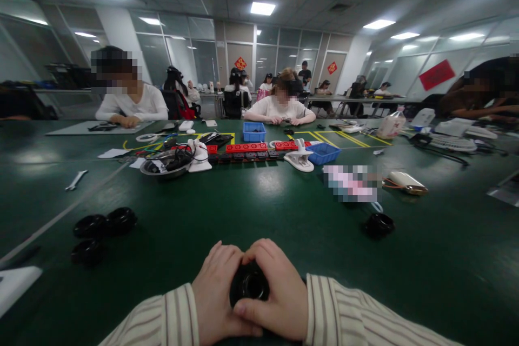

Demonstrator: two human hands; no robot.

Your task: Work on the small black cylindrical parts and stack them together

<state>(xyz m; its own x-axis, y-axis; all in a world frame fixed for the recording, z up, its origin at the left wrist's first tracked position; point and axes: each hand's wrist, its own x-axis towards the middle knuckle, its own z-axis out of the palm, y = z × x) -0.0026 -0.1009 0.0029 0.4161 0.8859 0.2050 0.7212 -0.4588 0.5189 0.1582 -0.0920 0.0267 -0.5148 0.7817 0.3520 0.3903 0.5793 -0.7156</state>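
Both of my hands are wrapped round a glossy black round part point(250, 283) with a hollow centre, close to me at the bottom middle of the head view. My left hand point(217, 289) presses against its left side. Curled over the top and right side is my right hand point(279, 289), its thumb across the near edge. The lower part of the piece is hidden by the hands. Several similar black ring-shaped parts point(90, 225) lie to the left on the green table point(182, 216). One more black ring part point(379, 224) sits to the right.
Beyond are a metal bowl of cables point(166, 166), red power strips point(246, 147), a white clip stand point(299, 157) and blue bins point(254, 131). A wrench point(76, 180) lies left; a phone-like object point(405, 183) lies right. Several people sit across the table and behind.
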